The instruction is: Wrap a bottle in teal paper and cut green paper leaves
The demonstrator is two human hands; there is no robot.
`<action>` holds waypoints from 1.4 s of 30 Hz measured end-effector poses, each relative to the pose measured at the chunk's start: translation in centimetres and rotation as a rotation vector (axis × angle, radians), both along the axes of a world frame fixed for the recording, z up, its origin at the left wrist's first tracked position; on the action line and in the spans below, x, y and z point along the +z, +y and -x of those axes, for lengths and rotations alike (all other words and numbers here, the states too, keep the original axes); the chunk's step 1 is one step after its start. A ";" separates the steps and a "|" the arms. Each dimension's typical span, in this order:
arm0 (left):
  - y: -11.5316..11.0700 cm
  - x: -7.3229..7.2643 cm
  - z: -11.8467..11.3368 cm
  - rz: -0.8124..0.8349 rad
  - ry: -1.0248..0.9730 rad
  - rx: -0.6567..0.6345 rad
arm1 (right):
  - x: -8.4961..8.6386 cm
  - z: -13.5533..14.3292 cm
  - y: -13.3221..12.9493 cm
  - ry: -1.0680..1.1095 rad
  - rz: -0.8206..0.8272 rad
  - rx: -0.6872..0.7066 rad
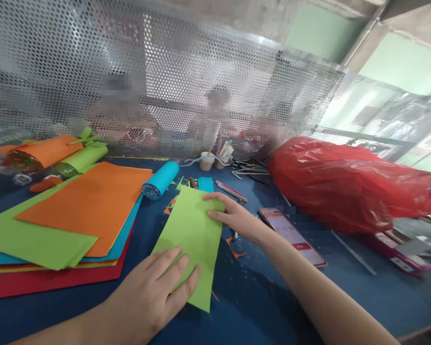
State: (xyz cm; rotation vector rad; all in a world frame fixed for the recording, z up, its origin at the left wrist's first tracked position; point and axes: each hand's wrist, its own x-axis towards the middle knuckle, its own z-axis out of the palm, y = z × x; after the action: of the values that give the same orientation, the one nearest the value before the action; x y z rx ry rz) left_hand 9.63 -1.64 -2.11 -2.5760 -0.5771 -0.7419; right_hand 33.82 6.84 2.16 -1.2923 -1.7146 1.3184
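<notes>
- At the far left, the stack of coloured sheets [93, 206] lay fanned unevenly on the table [251, 306]. A brush from the left forearm [79, 323], near its front edge, could have slid the loose upper sheets out of line.
- Just beside the stack, the blue-wrapped bottle [164, 178] lay on its side, so a stray nudge might have set it rolling.
- Uneven pressure or a drag by the left hand [158, 282] could have creased or skewed the paper under it. That hand reached in from the lower left, palm down, its fingers slightly spread over the near left part of the green sheet [190, 223].
- The green sheet itself was in the middle, between the two hands, its far end near paper scraps [171, 206]; a scrap caught beneath might have made it sit unevenly.
- A tug by the right hand [237, 215] against the left could have bent the far right corner. Its index finger and thumb stood apart over that edge; whether any finger pinched the paper from below could not be told.
- The right forearm [326, 292] slanted up from the lower right, passing near the phone [290, 237]; an outward swing of the elbow might have knocked it.
</notes>
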 end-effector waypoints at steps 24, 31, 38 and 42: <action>-0.7 -0.1 0.6 -0.063 -0.189 -0.181 | -0.5 -0.3 -0.4 0.067 -0.085 0.156; -0.6 0.8 0.4 0.077 -0.185 -0.202 | -0.6 1.4 -1.4 -0.243 -0.405 0.101; 0.8 0.6 0.4 0.411 -0.173 -0.159 | 0.7 1.4 -2.0 -0.344 -0.437 0.128; 0.4 1.0 0.7 0.308 -0.174 -0.192 | 1.4 1.1 -2.5 -0.452 -0.456 0.323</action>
State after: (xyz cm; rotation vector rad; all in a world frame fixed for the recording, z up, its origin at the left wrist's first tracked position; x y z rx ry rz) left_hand 8.96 -1.23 -1.14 -2.9000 -0.5365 -1.0203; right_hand 32.75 4.31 3.54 -1.1244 -2.4461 0.7433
